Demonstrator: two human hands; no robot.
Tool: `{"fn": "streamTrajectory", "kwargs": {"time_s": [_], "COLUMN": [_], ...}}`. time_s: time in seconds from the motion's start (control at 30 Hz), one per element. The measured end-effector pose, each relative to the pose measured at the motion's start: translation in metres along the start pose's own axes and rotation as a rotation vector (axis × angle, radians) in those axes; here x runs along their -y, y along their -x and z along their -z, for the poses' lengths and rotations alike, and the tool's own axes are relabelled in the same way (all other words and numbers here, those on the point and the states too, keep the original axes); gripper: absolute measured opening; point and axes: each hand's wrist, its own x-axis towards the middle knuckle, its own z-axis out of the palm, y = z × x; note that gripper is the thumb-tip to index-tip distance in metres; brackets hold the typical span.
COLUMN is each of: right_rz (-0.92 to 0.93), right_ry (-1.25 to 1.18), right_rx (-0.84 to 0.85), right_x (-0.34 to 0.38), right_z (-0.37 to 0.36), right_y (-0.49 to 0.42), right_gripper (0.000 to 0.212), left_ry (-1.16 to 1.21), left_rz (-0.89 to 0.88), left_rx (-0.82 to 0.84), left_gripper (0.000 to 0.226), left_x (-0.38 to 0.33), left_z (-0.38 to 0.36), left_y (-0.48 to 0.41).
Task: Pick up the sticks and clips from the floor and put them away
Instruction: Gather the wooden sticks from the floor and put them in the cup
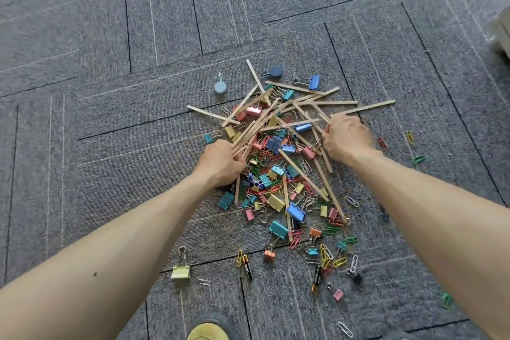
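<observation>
Fingers of the left hand (223, 163) are being closed around a fanned bundle of flat wooden sticks (255, 124), while the right hand (346, 136) is being curled onto more sticks at the heap's far side on the carpeted floor (110, 119). Smooth, thin sticks are likely being gripped unevenly, so some could be dropped among the glossy metal binder clips (278, 229) and wire paper clips (345, 328).
</observation>
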Motion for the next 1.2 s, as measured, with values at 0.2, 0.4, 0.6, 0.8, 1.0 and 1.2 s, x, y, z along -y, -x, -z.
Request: {"fn": "streamTrajectory", "kwargs": {"time_s": [0.2,0.4,0.6,0.8,1.0,1.2], "right_rz": [0.042,0.048,0.040,0.038,0.000,0.021], "right_ry": [-0.081,-0.189,-0.172,-0.142,-0.151,-0.102], "right_rx": [0.158,0.148,0.191,0.198,0.220,0.202], "right_x": [-0.003,-0.004,-0.007,-0.003,-0.009,-0.012], "right_z": [0.014,0.020,0.011,0.002,-0.004,-0.002], "right_y": [0.016,0.023,0.023,0.028,0.028,0.033], "right_gripper": [0.020,0.023,0.014,0.029,0.017,0.017], "left_ry": [0.159,0.332,0.417,0.402,0.474,0.691], "left_rz": [-0.020,-0.001,0.020,0.019,0.013,0.058], "left_rx": [0.118,0.257,0.272,0.404,0.469,0.532], "left_gripper": [0.017,0.010,0.022,0.023,0.014,0.021], "left_x": [0.001,-0.004,-0.006,-0.001,-0.005,-0.007], "left_z": [0.011,0.022,0.021,0.018,0.020,0.017], "left_y": [0.018,0.026,0.022,0.024,0.032,0.031]}}
